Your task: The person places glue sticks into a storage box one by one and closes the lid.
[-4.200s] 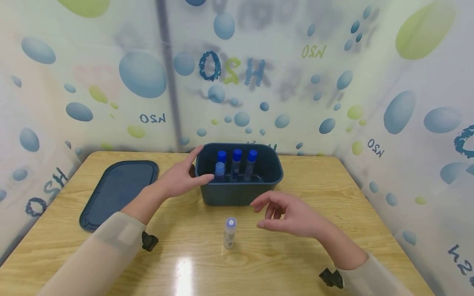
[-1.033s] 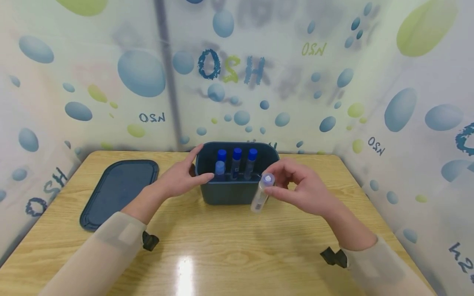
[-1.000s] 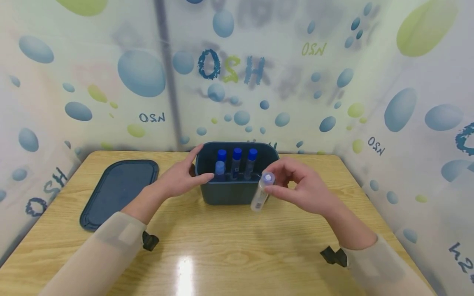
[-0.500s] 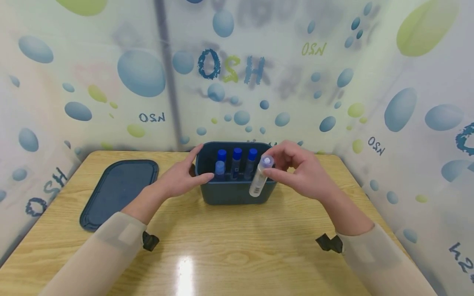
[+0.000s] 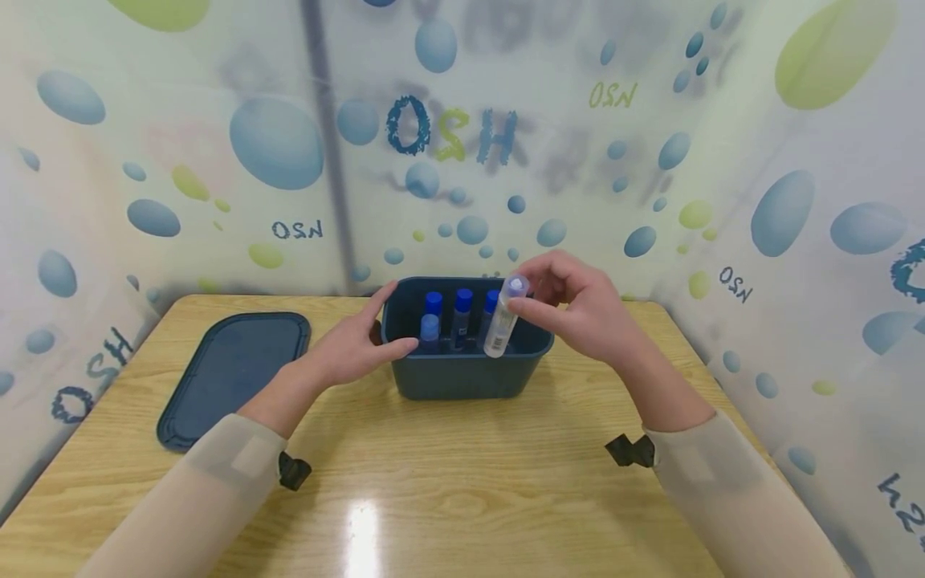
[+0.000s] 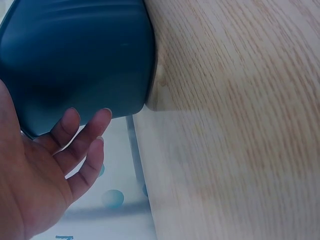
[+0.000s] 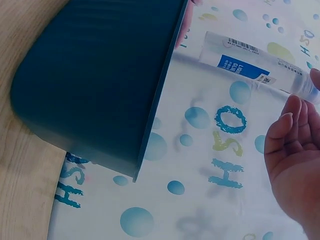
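My right hand pinches a clear liquid glue bottle by its top end and holds it tilted over the front rim of a dark blue bin. Its label faces up in the right wrist view, where the glue bottle is beside the bin's rim. Several blue-capped glue bottles stand upright inside the bin. Across the bin's left end, my left hand rests with thumb and index finger stretched along the rim. In the left wrist view, the other fingers hang loosely beside the bin wall.
A dark blue lid lies flat on the wooden table, left of the bin. Behind the bin and along both sides, a printed curtain encloses the table.
The glue bottle, earlier upright on the table, was picked up by my right hand. It has risen and moved back to the bin's rim. My left hand has stayed in place.
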